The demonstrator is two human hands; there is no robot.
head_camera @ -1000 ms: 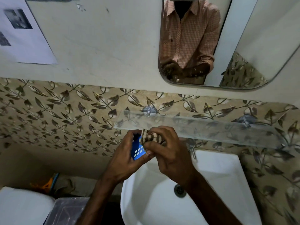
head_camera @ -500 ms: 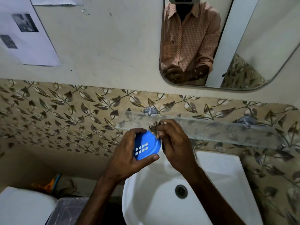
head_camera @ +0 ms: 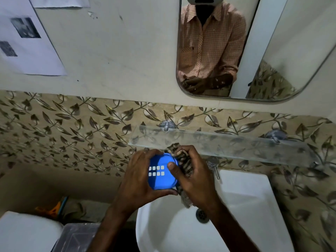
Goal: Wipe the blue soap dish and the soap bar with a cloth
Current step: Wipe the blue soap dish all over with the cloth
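**Blue soap dish held over the basin, cloth at its edge**

The left hand (head_camera: 138, 177) grips the round blue soap dish (head_camera: 161, 179) above the near-left rim of the white basin (head_camera: 245, 206). Its fingers (head_camera: 151, 153) curl over the dish's far rim and its thumb hooks the near rim. The dish is turned so that its flat face, with two rows of small square holes, looks up at the camera.

The right hand (head_camera: 194, 179) clutches a bunched, dark-striped cloth (head_camera: 184, 162), its fingers wrapped round it. The cloth lies against the dish's right edge, with one end poking up behind the dish and the other hanging below the palm. The right thumb presses on the dish face just beside the holes.

A frosted glass shelf (head_camera: 227, 144) runs along the leaf-patterned tiles (head_camera: 72, 128) behind the hands, with a metal tap (head_camera: 213, 164) beneath it. A mirror (head_camera: 272, 51) hangs above.
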